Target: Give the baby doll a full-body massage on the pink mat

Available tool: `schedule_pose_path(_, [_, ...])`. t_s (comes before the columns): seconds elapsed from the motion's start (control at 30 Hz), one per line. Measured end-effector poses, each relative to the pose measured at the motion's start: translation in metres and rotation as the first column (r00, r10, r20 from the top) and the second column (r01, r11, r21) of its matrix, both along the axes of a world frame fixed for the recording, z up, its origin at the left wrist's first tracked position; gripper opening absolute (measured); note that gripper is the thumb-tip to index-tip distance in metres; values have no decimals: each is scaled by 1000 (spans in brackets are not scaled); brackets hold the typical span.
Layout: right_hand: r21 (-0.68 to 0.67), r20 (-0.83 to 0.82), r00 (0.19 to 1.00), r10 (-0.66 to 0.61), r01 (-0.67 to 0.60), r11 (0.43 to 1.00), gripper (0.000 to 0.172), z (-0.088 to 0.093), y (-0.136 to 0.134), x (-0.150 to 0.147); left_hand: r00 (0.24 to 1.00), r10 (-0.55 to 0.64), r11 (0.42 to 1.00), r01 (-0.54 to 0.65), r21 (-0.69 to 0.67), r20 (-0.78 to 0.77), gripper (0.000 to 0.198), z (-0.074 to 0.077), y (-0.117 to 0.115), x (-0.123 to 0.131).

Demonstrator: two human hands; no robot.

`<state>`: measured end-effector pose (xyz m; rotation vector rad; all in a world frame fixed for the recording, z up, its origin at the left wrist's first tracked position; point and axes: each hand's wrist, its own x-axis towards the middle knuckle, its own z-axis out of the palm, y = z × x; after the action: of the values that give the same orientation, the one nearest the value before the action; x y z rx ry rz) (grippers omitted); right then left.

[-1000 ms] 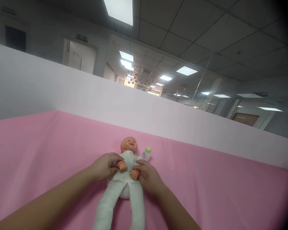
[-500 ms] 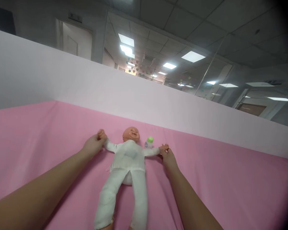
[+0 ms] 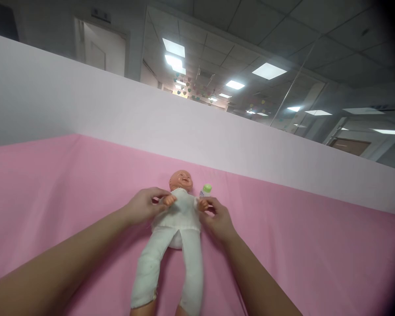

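Note:
A baby doll (image 3: 177, 219) in a white suit lies on its back on the pink sheet (image 3: 69, 184), head toward the far wall. My left hand (image 3: 145, 205) is closed around the doll's arm on the left side, holding it over the chest. My right hand (image 3: 217, 217) grips the other arm near the doll's small hand, folded in toward the body. A small bottle with a green cap (image 3: 206, 190) lies just right of the doll's head, close to my right fingers.
A pale partition wall (image 3: 85, 109) runs along the far edge of the pink sheet. Above it are ceiling lights, a door and glass office walls.
Half a second ago I held the doll's arms spread wide to the sides. Both arms are now folded back in over the chest, as they were one second ago.

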<state>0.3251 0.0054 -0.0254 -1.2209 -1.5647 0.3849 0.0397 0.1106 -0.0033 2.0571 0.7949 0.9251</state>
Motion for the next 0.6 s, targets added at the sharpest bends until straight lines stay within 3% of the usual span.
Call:
schedule_pose_path(0.07, [8, 197, 977, 86, -89, 996, 35, 2, -5, -9, 987, -95, 992, 105, 73, -129, 40, 1, -6, 2])
schedule_pose_path(0.13, [10, 322, 942, 97, -106, 994, 37, 1, -6, -12, 972, -106, 983, 134, 125, -211, 42, -1, -7, 2])
schedule_pose_path(0.23, [25, 328, 942, 67, -80, 996, 38, -4, -3, -8, 970, -60, 981, 101, 168, -235, 43, -3, -5, 4])
schedule_pose_path(0.4, [-17, -53, 996, -74, 73, 997, 46, -10, 9, 6, 989, 95, 985, -77, 157, -112, 41, -4, 0, 4])
schedule_pose_path(0.5, [-27, -306, 941, -144, 143, 989, 58, -13, 16, 25, 973, 232, 973, -232, 5, 21, 42, -6, 15, -2])
schedule_pose_path(0.6, [-117, -489, 841, -232, 200, 973, 62, -20, 22, 51, 904, 413, 904, -392, -171, 112, 41, -12, 42, -18])
